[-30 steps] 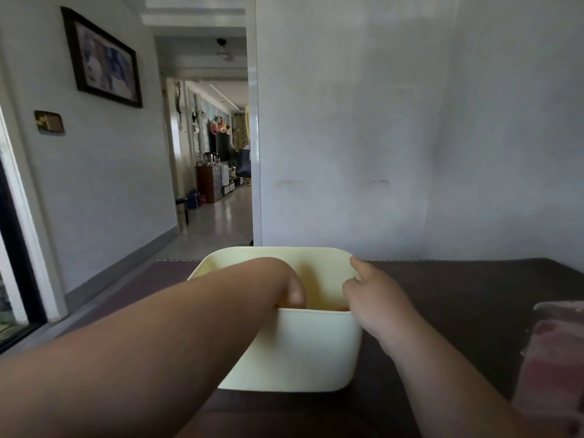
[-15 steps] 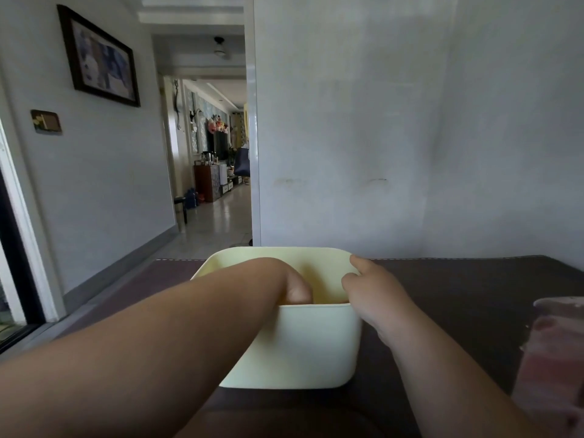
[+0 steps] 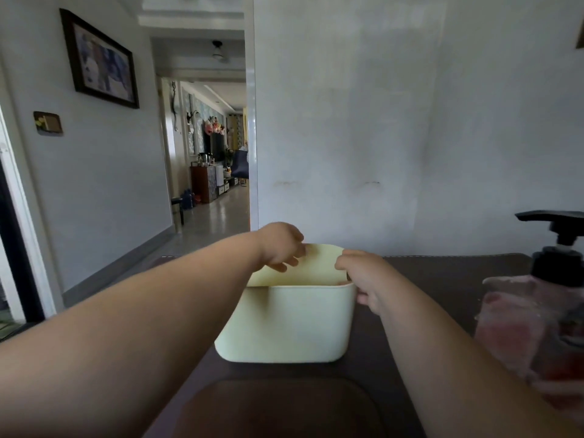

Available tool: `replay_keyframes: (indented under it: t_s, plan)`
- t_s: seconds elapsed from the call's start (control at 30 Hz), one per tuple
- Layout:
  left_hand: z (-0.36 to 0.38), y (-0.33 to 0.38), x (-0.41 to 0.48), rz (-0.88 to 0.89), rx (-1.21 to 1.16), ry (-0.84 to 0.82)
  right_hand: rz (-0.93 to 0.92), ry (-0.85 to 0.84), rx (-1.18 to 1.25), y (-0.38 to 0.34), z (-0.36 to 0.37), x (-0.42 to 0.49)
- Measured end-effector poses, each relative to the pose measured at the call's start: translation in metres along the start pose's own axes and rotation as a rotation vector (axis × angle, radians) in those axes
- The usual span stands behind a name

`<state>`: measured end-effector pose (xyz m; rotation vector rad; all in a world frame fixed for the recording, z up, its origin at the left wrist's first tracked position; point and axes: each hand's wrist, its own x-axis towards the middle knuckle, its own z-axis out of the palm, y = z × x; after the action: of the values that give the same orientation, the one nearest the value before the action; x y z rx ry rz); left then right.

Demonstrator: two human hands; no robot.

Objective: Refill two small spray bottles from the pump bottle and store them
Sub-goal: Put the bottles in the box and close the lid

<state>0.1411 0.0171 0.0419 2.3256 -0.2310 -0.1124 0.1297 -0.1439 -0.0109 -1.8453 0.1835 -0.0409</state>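
The likeliest slip is the pale yellow rectangular plastic tub (image 3: 284, 324) tipping or skidding on the dark brown table (image 3: 442, 273), since the right hand (image 3: 363, 276) is gripping it at one corner only; a pull from that side alone would be swinging the tub round rather than moving it level. The clear plastic pump bottle with pinkish liquid and a black pump head (image 3: 537, 327) is standing upright at the right edge of the view, just beside the right forearm and apart from the tub; an elbow drawing back or outward could be knocking it over and spilling the refill stock.

The left hand (image 3: 281, 245) is hovering over the tub's far left rim, its fingers loosely bent with nothing in them. The right hand is hooking its thumb over the right rim and curling its fingers down the outer wall, so it is pinching the wall between them. A left hand dipping in unseen could be toppling whatever is standing inside.

The tub's near wall is hiding most of its inside; a faint pinkish patch is showing just under the right rim, possibly one of the small spray bottles, though the view is too poor to tell. No spray bottle is showing on the table; pinkish liquid is colouring the pump bottle's body.
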Motion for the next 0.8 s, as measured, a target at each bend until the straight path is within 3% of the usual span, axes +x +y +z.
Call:
replay_keyframes:
  t_s: [0.1, 0.2, 0.37, 0.43, 0.5, 0.63, 0.8]
  plan:
    - [-0.007, -0.001, -0.028, 0.044, -0.105, 0.113, -0.012, 0.027, -0.014, -0.008, -0.005, -0.012]
    - [-0.014, -0.008, -0.061, 0.117, -0.008, 0.259, -0.056, 0.063, 0.009, -0.006, -0.007, -0.028]
    - [-0.008, -0.047, -0.127, 0.257, 0.072, 0.643, -0.062, 0.164, 0.026, 0.028, 0.000, -0.070]
    - [0.004, -0.074, -0.150, 0.232, 0.090, 0.757, -0.044, 0.176, 0.004, 0.046, 0.005, -0.090]
    - [0.021, -0.101, -0.169, 0.064, 0.113, 0.674, -0.010, 0.150, -0.069, 0.064, 0.010, -0.109]
    - [0.052, -0.137, -0.196, -0.350, 0.172, 0.325, 0.070, 0.076, -0.270, 0.090, 0.017, -0.144]
    - [0.076, -0.138, -0.223, -0.444, 0.287, 0.264, 0.112, 0.077, -0.433, 0.104, 0.015, -0.172]
